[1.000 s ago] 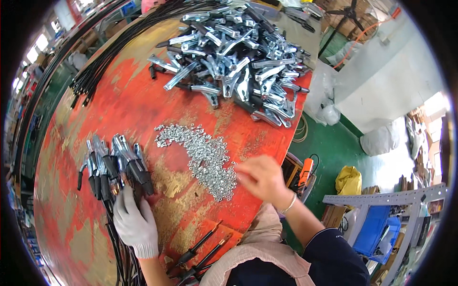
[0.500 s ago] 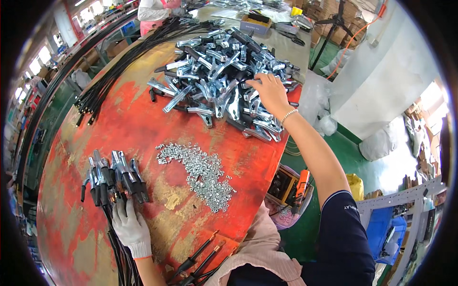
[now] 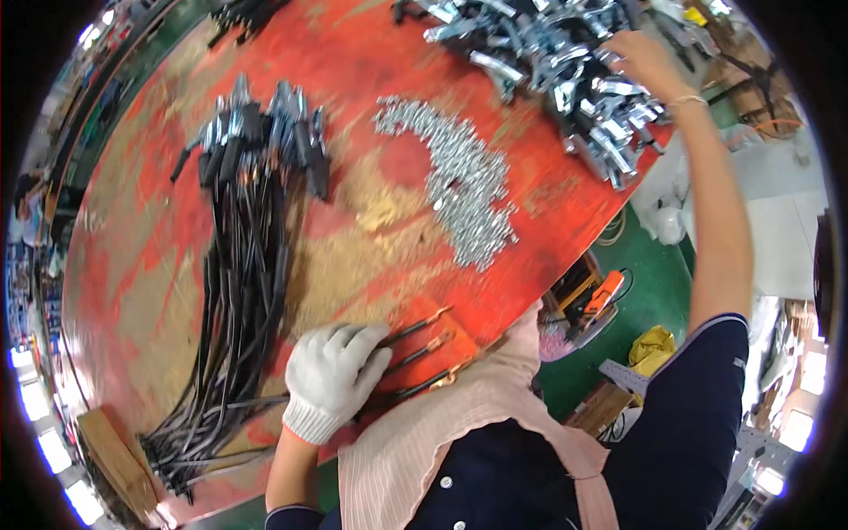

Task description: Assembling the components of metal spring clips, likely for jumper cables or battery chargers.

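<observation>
Step in hand, as I read it: picking a clamp for the next lead. R hand (image 3: 649, 66), upper right of frame, is at the right side of the heap of metal clamps (image 3: 552, 66), fingertips in among them; can't tell if it's got hold of one. Gloved L hand (image 3: 327, 375), lower centre, is well apart from it, fingers bent beside the black leads (image 3: 409, 329) w/ bare copper ends; can't tell if it's gripping any. Pile of small nuts (image 3: 477, 199) sits mid-frame on the red bench (image 3: 353, 265), btw the hands. Cable bundle (image 3: 234, 291) w/ clamps at its top end lies at left of frame.

Next move calls for, I'd say, a firm pinch on one clamp & a lift clear w/o dragging its neighbours.

Hard to see: heap is cut off at top edge & blurred, so single clamps don't separate well. R fingertips are partly lost in the metal. L palm is hidden, & the leads run out of sight nr the glove and apron (image 3: 424, 424). Dark bunch (image 3: 247, 13), upper left, is cut off too.
</observation>
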A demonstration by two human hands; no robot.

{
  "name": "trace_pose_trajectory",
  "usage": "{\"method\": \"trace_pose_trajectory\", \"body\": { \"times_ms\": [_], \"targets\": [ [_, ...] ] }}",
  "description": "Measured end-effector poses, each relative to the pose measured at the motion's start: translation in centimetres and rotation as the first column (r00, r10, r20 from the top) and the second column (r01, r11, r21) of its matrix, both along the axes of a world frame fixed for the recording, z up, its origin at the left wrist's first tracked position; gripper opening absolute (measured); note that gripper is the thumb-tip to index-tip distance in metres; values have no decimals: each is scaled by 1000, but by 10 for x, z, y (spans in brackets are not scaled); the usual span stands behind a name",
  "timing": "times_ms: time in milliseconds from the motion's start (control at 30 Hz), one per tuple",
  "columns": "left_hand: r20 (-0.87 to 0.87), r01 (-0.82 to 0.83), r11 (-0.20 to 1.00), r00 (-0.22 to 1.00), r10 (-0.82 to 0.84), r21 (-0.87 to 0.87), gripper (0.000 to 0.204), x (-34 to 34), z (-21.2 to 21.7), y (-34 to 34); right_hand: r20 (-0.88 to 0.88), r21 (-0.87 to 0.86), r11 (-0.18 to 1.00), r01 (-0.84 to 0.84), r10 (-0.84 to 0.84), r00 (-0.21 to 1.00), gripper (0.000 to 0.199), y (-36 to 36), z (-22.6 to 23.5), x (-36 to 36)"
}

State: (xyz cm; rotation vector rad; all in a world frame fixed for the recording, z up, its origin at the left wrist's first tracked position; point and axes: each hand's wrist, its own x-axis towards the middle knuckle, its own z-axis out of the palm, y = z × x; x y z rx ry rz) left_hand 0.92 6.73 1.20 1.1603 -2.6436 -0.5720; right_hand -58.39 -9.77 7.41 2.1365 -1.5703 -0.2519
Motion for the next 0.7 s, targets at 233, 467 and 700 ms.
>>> {"method": "trace_pose_trajectory", "body": {
  "times_ms": [233,467,700],
  "targets": [
    [309,43,999,950,-37,-15,25,-32,-25,1,876,-211,957,198,96,472,43,70,28,46],
    [62,-171,980,984,165,100,20,-28,-17,-8,517,-88,978,187,206,-831,42,157,-53,200],
    [163,83,996,983,-87,33,13,-31,0,-41,-226,260,965,-20,40,-973,34,175,-97,316]
  ]
}}
